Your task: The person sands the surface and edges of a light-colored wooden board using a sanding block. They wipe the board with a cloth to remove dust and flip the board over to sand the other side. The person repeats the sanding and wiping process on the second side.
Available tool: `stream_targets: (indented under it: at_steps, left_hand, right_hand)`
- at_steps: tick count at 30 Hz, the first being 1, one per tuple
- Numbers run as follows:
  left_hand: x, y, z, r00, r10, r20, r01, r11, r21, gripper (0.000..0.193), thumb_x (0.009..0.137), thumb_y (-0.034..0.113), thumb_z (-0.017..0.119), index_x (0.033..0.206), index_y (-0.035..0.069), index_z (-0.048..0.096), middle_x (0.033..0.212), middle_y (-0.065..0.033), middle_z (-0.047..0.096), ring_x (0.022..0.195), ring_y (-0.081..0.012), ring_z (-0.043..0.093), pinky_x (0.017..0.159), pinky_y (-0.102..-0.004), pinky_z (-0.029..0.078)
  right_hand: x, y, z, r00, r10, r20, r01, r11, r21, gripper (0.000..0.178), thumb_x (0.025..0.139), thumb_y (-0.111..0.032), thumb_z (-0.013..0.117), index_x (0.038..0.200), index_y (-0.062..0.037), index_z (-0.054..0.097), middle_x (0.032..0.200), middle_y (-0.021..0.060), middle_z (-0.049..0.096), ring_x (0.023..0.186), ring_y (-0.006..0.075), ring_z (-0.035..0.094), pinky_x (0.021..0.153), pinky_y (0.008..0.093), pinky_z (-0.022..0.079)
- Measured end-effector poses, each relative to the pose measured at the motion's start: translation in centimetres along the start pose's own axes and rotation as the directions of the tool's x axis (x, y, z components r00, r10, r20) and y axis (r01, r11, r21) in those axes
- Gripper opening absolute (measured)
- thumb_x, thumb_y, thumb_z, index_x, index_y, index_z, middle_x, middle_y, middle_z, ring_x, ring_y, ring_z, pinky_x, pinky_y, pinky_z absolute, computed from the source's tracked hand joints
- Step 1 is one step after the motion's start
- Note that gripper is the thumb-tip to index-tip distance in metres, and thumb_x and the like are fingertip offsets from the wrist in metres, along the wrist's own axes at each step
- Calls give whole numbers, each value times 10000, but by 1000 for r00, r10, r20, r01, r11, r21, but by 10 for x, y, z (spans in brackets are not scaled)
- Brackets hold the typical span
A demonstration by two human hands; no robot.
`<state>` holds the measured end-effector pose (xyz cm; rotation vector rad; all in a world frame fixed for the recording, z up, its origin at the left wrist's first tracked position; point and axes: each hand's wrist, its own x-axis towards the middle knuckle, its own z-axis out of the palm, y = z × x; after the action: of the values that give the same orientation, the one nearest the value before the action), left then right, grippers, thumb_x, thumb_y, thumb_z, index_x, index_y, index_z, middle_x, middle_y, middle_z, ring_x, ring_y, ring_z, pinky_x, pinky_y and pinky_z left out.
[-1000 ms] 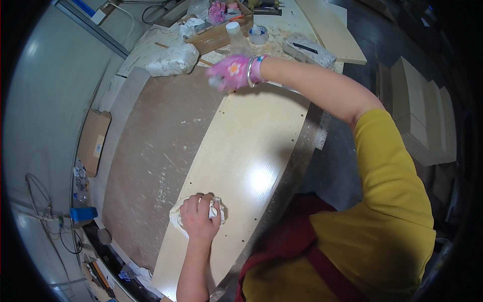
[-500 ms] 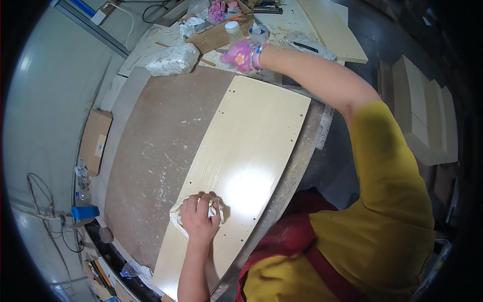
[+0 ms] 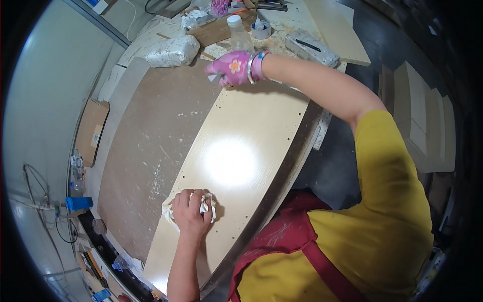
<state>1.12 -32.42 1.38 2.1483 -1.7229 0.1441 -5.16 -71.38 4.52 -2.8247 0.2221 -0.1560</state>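
A long pale wood-grain board (image 3: 236,126) with small drilled holes near its edges lies slantwise on the worn brown work surface. My bare left hand (image 3: 191,211) presses a crumpled white cloth (image 3: 167,209) onto the nearer part of the board, fingers curled over it. At the board's far left corner is my right hand (image 3: 232,69), in a pink flowered glove with a bracelet at the wrist. Its fingers are closed, and a small pale, flat piece (image 3: 215,78) shows at their tips; its kind is unclear. The glove hides that corner.
Beyond the board stand a clear bottle with a white cap (image 3: 240,36), a roll of tape (image 3: 260,30), a wrapped white packet (image 3: 173,52) and a cardboard box (image 3: 221,30). A black knife (image 3: 308,46) lies on a plastic-wrapped block. Stacked panels (image 3: 420,116) stand at right.
My right hand has moved left and toward me, to the board's far left corner. The left hand stays on the cloth, slightly shifted. The view has moved a little.
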Motion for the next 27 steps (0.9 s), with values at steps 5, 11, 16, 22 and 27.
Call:
stream_targets:
  at_steps: [5,11,16,22,27]
  left_hand:
    - [-3,-3,4,999,34,-16,-34,999,-17,199,745,161,651,923,74,632,860,-113,581,788,-308,560,691,-421,417]
    - [-5,-2,2,999,0,-41,-1,1000,-26,171,766,157,642,919,83,627,856,-109,571,770,-308,545,676,-414,416]
    - [-5,-5,6,993,63,-97,-68,997,-44,147,790,149,638,919,79,624,840,-101,559,765,-301,543,667,-401,417]
    - [-8,-9,10,977,119,-175,-126,992,-29,130,810,179,646,909,97,623,835,-91,563,759,-294,550,658,-399,427]
    - [-12,-11,12,968,131,-216,-143,989,-42,139,819,205,645,891,90,614,809,-98,559,760,-299,555,659,-402,432]
  right_hand:
    - [2,34,-13,980,189,-69,-201,921,-335,368,815,-190,613,1180,-150,593,1001,135,675,911,331,655,751,423,517]
    - [-66,-15,-25,884,201,-423,-104,965,241,243,867,-74,537,1107,-39,522,890,60,638,832,164,624,677,274,478]
    - [-179,-19,4,703,546,-456,57,596,801,517,863,-296,678,1258,-16,496,1056,148,657,911,222,656,766,332,534]
    - [-259,-91,58,484,712,-509,-139,637,758,539,819,-246,734,1228,16,502,1049,95,582,904,146,571,772,264,491]
    - [-271,-144,102,447,674,-588,-7,660,751,451,806,-200,738,1148,5,527,1025,72,580,942,139,542,854,253,431]
